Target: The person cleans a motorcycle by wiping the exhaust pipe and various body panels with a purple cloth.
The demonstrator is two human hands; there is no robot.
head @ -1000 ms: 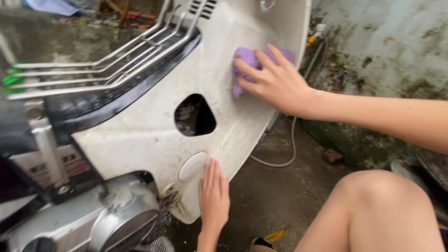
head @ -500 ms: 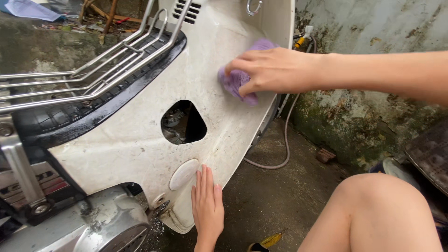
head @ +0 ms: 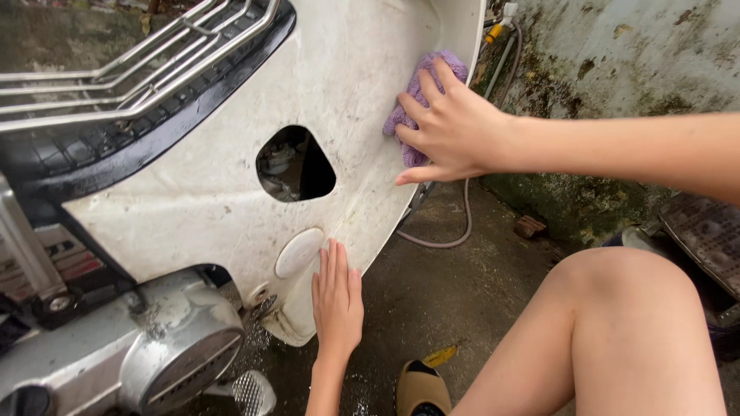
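**Apprentice:** So where does everything stand?

**Mechanic:** The right hand (head: 455,127) is spread flat, fingers splayed, pressing a purple cloth (head: 420,96) against the white side panel (head: 193,200) of the motorbike, up near the panel's front edge. Nothing is pinched; the grip is an open palm pinning the cloth to the plastic.

**Apprentice:** And the other one?

**Mechanic:** The left hand (head: 337,300) lies open and flat on the panel's lower edge, just beside the small oval cap (head: 299,252), holding nothing. It looks like a brace.

**Apprentice:** How would you do this wipe well?

**Mechanic:** I'd judge that even pressure from the whole palm matters, so the cloth doesn't bunch under the fingers. Long overlapping passes suit a curved panel better than scrubbing one spot. The surface shows grey streaks and scuffs, so turning the cloth to a clean face seems wise.

**Apprentice:** Anything to watch for?

**Mechanic:** The dark cut-out hole (head: 295,164) sits in the middle of the panel; its rim could catch the cloth. Below it the metal engine cover (head: 181,347) looks wet, and the concrete floor (head: 462,293) is damp, with a hose (head: 462,223) lying near the mossy wall (head: 617,54). The knee (head: 617,308) is close, so I'd keep the stance steady.
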